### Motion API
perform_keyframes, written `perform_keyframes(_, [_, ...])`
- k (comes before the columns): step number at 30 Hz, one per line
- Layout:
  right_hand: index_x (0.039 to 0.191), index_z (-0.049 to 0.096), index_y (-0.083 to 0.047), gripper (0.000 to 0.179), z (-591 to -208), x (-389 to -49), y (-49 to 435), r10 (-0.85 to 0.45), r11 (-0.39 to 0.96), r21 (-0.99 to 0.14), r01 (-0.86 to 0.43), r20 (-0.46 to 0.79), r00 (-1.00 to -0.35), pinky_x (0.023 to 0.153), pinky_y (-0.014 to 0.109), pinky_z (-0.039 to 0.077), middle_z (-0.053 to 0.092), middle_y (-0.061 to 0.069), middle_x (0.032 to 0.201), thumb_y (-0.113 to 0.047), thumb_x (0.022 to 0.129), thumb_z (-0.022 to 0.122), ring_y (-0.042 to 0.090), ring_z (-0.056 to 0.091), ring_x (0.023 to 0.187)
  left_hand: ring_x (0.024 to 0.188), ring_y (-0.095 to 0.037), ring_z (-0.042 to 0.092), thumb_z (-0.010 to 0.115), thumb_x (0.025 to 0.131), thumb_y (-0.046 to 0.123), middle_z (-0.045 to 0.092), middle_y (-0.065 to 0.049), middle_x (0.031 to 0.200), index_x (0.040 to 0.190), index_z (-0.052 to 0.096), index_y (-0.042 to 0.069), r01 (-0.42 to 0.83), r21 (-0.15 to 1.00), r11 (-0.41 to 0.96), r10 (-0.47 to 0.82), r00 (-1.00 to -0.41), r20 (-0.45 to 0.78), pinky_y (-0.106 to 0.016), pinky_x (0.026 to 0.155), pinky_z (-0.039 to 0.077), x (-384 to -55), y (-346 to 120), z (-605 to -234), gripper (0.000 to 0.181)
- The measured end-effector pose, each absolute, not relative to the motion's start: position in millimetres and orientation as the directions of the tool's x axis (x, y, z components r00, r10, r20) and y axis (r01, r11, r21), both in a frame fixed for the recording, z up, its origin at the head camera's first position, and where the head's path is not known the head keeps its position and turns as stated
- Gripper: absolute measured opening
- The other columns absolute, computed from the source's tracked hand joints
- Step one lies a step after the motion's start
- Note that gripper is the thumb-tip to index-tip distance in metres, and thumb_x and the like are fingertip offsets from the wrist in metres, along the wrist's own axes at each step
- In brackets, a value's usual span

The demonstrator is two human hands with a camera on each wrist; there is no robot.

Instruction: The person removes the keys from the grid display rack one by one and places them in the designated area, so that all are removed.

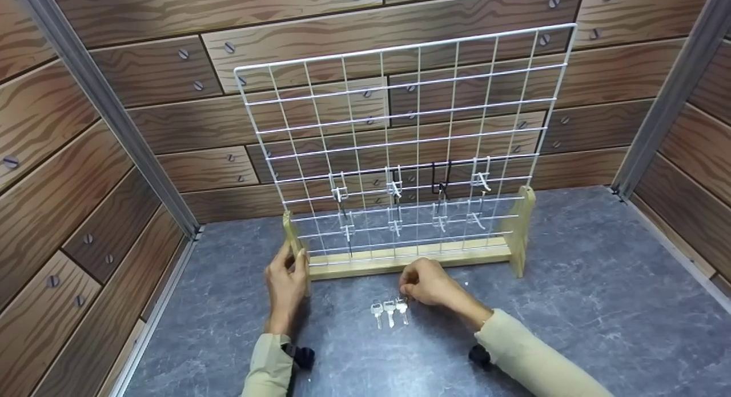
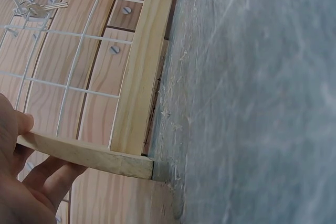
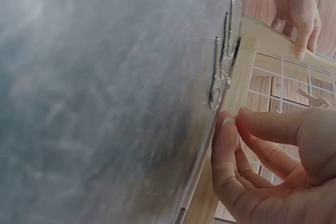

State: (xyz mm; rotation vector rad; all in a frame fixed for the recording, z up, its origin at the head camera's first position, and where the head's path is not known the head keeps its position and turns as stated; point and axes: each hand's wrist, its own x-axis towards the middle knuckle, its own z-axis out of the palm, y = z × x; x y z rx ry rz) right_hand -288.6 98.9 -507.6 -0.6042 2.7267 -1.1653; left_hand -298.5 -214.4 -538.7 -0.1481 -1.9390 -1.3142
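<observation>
My left hand grips the wooden end post of a wire grid stand, thumb on one face and fingers on the other. Three silver keys lie side by side on the grey table in front of the stand. My right hand is just beyond them, fingers bent, its fingertips close to the rightmost key. In the right wrist view the thumb and index fingertips nearly meet, with nothing visible between them. Several hooks hang on the white wire grid; one hook is black.
The stand has a wooden base bar and a right end post. A key hangs on a hook in the left wrist view. Wood-patterned walls enclose the table at the back and sides.
</observation>
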Motion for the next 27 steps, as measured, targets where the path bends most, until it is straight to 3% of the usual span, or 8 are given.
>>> perform_keyframes(6, [0.087, 0.078, -0.003, 0.005, -500, -289, 100, -0.415, 0.602, -0.729, -0.325, 0.062, -0.908, 0.066, 0.027, 0.056, 0.075, 0.004, 0.077, 0.002, 0.088, 0.078, 0.009, 0.062, 0.066, 0.095, -0.041, 0.078, 0.072, 0.095, -0.007, 0.08, -0.023, 0.1, 0.124, 0.073, -0.007, 0.482, 0.74, 0.469, -0.311, -0.694, 0.649, -0.053, 0.09, 0.062, -298, -215, -538, 0.029])
perform_keyframes(12, [0.098, 0.079, -0.001, 0.007, -485, -291, 101, -0.389, 0.562, -0.767, -0.309, 0.084, -0.917, 0.075, 0.031, 0.059, 0.076, 0.005, 0.087, 0.0, 0.091, 0.077, 0.014, 0.066, 0.076, 0.097, -0.044, 0.077, 0.072, 0.095, -0.006, 0.079, -0.027, 0.105, 0.133, 0.07, -0.006, 0.458, 0.764, 0.455, -0.316, -0.719, 0.619, -0.053, 0.089, 0.062, -296, -215, -535, 0.038])
perform_keyframes(22, [0.104, 0.078, 0.001, 0.012, -470, -286, 96, -0.365, 0.46, -0.813, -0.356, 0.193, -0.911, 0.076, 0.029, 0.062, 0.079, 0.013, 0.097, -0.005, 0.094, 0.076, 0.027, 0.074, 0.083, 0.1, -0.045, 0.077, 0.073, 0.096, -0.003, 0.078, -0.027, 0.11, 0.146, 0.062, -0.002, 0.405, 0.795, 0.451, -0.328, -0.754, 0.569, -0.056, 0.082, 0.063, -295, -217, -533, 0.051])
perform_keyframes(27, [0.105, 0.078, 0.002, 0.013, -469, -283, 89, -0.328, 0.405, -0.829, -0.385, 0.262, -0.908, 0.078, 0.029, 0.062, 0.079, 0.015, 0.099, -0.004, 0.093, 0.076, 0.026, 0.075, 0.085, 0.103, -0.043, 0.077, 0.073, 0.096, -0.002, 0.076, -0.026, 0.119, 0.145, 0.063, -0.002, 0.397, 0.804, 0.443, -0.327, -0.763, 0.557, -0.047, 0.077, 0.065, -295, -218, -533, 0.05])
